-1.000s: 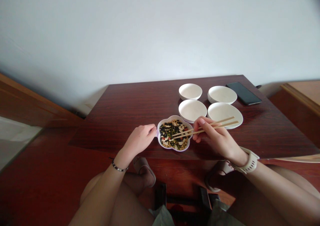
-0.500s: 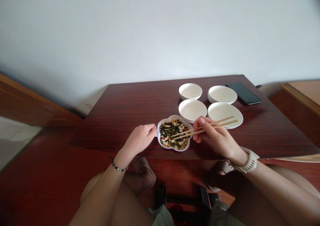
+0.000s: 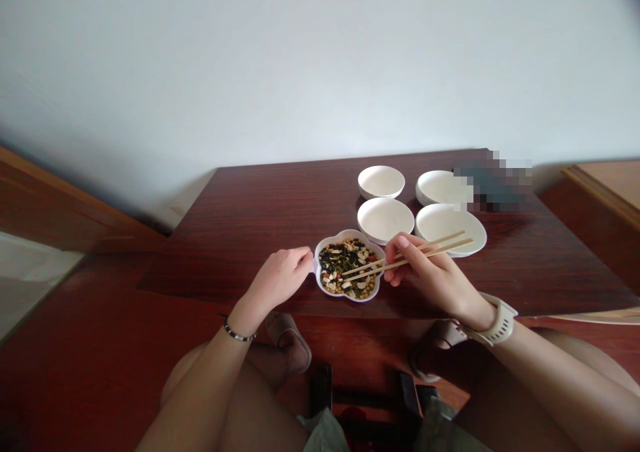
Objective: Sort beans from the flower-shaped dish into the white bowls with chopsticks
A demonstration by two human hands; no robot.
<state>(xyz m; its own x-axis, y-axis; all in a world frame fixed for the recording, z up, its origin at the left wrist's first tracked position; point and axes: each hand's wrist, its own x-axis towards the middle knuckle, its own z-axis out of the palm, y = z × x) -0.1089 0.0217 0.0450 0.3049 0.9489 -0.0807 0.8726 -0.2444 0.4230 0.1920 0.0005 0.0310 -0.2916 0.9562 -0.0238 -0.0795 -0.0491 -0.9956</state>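
Note:
A white flower-shaped dish (image 3: 320, 284) of mixed beans and seeds sits near the front edge of a dark wooden table (image 3: 260, 225). My left hand (image 3: 278, 280) rests against the dish's left rim, fingers curled on it. My right hand (image 3: 433, 273) grips a pair of wooden chopsticks (image 3: 440, 247), whose tips reach down into the beans. Beyond the dish stand several empty white bowls: a near-left one (image 3: 385, 219), a near-right one (image 3: 451, 228) under the chopstick ends, a far-left one (image 3: 381, 181) and a far-right one (image 3: 440, 187).
A blurred dark flat object (image 3: 493, 181) lies at the table's far right corner. A white wall rises behind the table. My knees and sandalled feet show under the table edge. Wooden furniture (image 3: 605, 185) stands to the right.
The chopstick tips have shifted slightly within the beans. Both hands stay where they were.

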